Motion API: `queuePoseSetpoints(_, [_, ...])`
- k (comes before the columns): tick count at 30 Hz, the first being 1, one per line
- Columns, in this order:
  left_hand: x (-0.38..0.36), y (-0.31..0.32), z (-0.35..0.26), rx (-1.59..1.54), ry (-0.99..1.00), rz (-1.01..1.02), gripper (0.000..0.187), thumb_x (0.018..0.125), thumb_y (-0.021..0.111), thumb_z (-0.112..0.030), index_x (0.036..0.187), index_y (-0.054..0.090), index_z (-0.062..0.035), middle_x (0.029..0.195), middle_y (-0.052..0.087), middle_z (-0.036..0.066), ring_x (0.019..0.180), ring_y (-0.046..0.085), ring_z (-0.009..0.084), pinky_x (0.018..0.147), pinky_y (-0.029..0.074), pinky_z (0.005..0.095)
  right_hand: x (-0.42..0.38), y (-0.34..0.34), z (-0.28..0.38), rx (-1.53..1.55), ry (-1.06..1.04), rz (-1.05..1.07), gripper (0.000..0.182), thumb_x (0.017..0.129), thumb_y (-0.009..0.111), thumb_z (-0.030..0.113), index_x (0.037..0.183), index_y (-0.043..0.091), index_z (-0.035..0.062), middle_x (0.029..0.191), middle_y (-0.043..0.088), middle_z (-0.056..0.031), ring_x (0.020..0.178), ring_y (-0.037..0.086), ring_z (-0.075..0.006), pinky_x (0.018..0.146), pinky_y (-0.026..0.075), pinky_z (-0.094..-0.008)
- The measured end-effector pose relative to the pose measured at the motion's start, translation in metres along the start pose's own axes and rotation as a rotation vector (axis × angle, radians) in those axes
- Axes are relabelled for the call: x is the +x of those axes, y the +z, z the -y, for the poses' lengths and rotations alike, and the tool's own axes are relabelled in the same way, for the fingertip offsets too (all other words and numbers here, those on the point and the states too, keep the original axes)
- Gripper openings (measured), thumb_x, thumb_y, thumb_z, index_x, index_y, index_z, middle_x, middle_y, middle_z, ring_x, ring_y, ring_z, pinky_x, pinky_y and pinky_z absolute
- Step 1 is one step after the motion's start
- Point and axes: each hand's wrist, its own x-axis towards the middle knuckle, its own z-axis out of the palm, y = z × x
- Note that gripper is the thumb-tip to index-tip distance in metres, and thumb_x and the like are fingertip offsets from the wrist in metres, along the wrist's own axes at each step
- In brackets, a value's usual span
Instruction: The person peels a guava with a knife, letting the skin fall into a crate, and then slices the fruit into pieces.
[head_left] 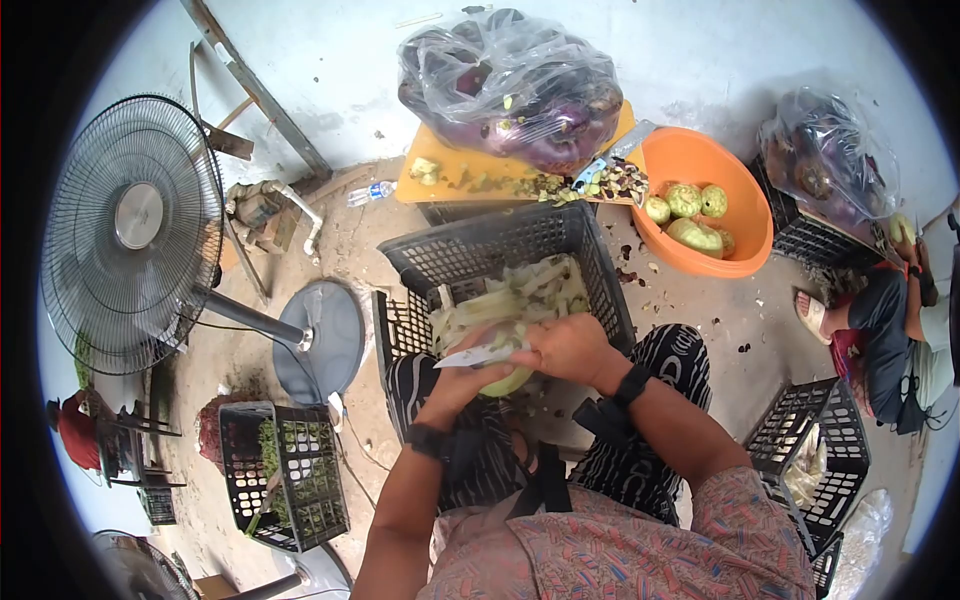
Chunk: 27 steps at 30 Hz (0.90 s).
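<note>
black crate (590,262), orange basin (745,215) – fan (130,235) left

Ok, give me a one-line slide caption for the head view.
Left hand holds a knife against a green fruit gripped by the right hand, over a crate of peeled pieces.

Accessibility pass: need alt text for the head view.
Seen from above, a person's left hand holds a knife against a pale green vegetable gripped by the right hand, above a black crate of cut pieces.

An orange basin (745,215) sits beside a standing fan (135,235).
</note>
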Motion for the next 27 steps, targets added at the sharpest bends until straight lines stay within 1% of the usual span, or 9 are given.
queuePoseSetpoints(6, [0.0,-0.002,0.009,-0.082,-0.033,-0.047,0.07,0.072,0.074,-0.002,0.135,0.043,0.0011,0.126,0.054,0.008,0.115,0.052,0.0172,0.099,0.041,0.0305,0.0,-0.001,-0.01,-0.038,0.022,0.037,0.041,0.083,0.059,0.051,0.075,0.065,0.0114,0.061,0.062,-0.0076,0.053,0.061,-0.0259,0.048,0.048,-0.037])
queuePoseSetpoints(10, [0.002,-0.005,0.015,-0.156,-0.025,-0.017,0.069,0.072,0.075,-0.002,0.134,0.044,0.0015,0.126,0.054,0.008,0.114,0.052,0.0169,0.099,0.041,0.0306,-0.002,-0.002,-0.014,-0.026,0.055,0.016,0.041,0.083,0.06,0.05,0.075,0.065,0.0108,0.062,0.062,-0.0082,0.053,0.061,-0.026,0.048,0.048,-0.037])
queuePoseSetpoints(13, [0.0,-0.007,0.009,-0.155,-0.082,-0.016,0.068,0.071,0.075,-0.003,0.133,0.046,0.0019,0.126,0.054,0.008,0.114,0.052,0.0162,0.099,0.041,0.0304,0.0,-0.004,-0.021,-0.032,0.059,0.011,0.042,0.083,0.059,0.049,0.072,0.065,0.0094,0.062,0.062,-0.0085,0.052,0.061,-0.027,0.048,0.048,-0.0372])
queuePoseSetpoints(15, [-0.003,-0.007,0.007,-0.04,0.042,0.002,0.068,0.07,0.075,-0.005,0.132,0.048,0.0016,0.125,0.055,0.007,0.113,0.053,0.0158,0.098,0.041,0.0293,0.0,-0.004,-0.027,-0.143,0.215,0.193,0.044,0.085,0.058,0.048,0.069,0.063,0.0074,0.061,0.061,-0.0106,0.052,0.06,-0.0297,0.049,0.048,-0.0386])
queuePoseSetpoints(19, [-0.009,-0.011,0.002,0.031,0.124,0.041,0.069,0.069,0.075,-0.008,0.131,0.049,0.0001,0.124,0.055,0.006,0.113,0.052,0.015,0.099,0.039,0.0284,0.003,-0.015,-0.037,-0.133,0.297,0.147,0.045,0.086,0.058,0.047,0.067,0.06,0.0059,0.059,0.059,-0.0124,0.051,0.058,-0.0322,0.05,0.047,-0.0405])
queuePoseSetpoints(21, [-0.01,-0.012,0.006,0.0,0.127,-0.014,0.069,0.069,0.074,-0.008,0.133,0.048,-0.0015,0.124,0.055,0.006,0.115,0.05,0.0147,0.1,0.038,0.0285,0.002,-0.016,-0.029,0.005,0.373,0.054,0.046,0.086,0.058,0.046,0.066,0.057,0.0049,0.058,0.058,-0.0128,0.051,0.057,-0.0335,0.05,0.046,-0.0421])
queuePoseSetpoints(22, [-0.009,-0.012,0.007,-0.002,0.127,-0.016,0.069,0.069,0.074,-0.008,0.133,0.048,-0.0015,0.124,0.055,0.006,0.115,0.05,0.0147,0.1,0.038,0.0285,0.0,-0.015,-0.025,0.005,0.371,0.056,0.046,0.086,0.058,0.046,0.066,0.057,0.0049,0.058,0.058,-0.0128,0.051,0.057,-0.0335,0.05,0.046,-0.0421])
queuePoseSetpoints(24, [-0.006,-0.01,0.008,-0.178,0.024,-0.015,0.07,0.07,0.073,-0.008,0.134,0.046,-0.0023,0.125,0.054,0.005,0.116,0.049,0.0147,0.1,0.038,0.0291,-0.003,-0.012,-0.018,0.163,0.167,0.012,0.043,0.085,0.06,0.045,0.065,0.055,0.0063,0.059,0.058,-0.0106,0.052,0.057,-0.0321,0.049,0.045,-0.0415])
queuePoseSetpoints(27, [-0.004,-0.006,0.003,-0.17,0.0,-0.025,0.079,0.067,0.074,-0.014,0.137,0.041,0.001,0.128,0.052,0.008,0.119,0.048,0.0186,0.103,0.036,0.0315,-0.003,-0.014,-0.01,0.125,0.068,0.002,0.041,0.084,0.059,0.048,0.067,0.06,0.0106,0.06,0.06,-0.0081,0.054,0.059,-0.0283,0.05,0.045,-0.0386])
